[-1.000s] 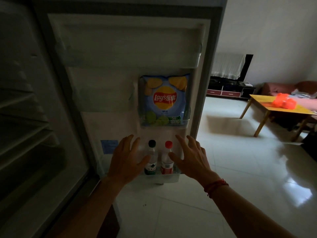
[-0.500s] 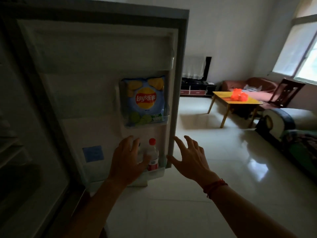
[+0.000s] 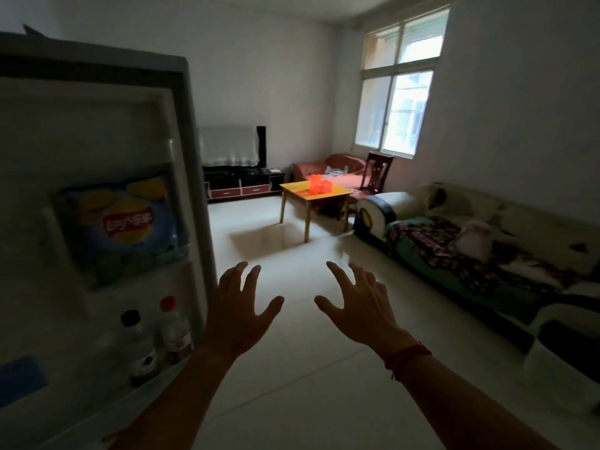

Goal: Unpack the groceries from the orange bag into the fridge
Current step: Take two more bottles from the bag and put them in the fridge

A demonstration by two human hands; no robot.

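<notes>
Both left hand (image 3: 239, 315) and right hand (image 3: 361, 311) hover far from orange bag (image 3: 319, 185).

Bag (image 3: 319, 184): bright orange. Table (image 3: 337, 191): yellow. Fridge door (image 3: 97, 125): white, grey edge. Chip packet (image 3: 126, 222): blue, yellow crisps, red logo, green at bottom. Bottles: one black cap (image 3: 130, 317), one red cap (image 3: 168, 303). Sticker (image 3: 19, 375): blue. Bracelet (image 3: 407, 355): red. Floor (image 3: 308, 401): pale glossy tiles. Sofa (image 3: 406, 203): cream and black. Blanket (image 3: 454, 251): green, dark multicoloured pattern. Couch (image 3: 311, 167): reddish-brown. TV stand (image 3: 240, 186): black, dark red drawers. Walls (image 3: 259, 76): white.
</notes>
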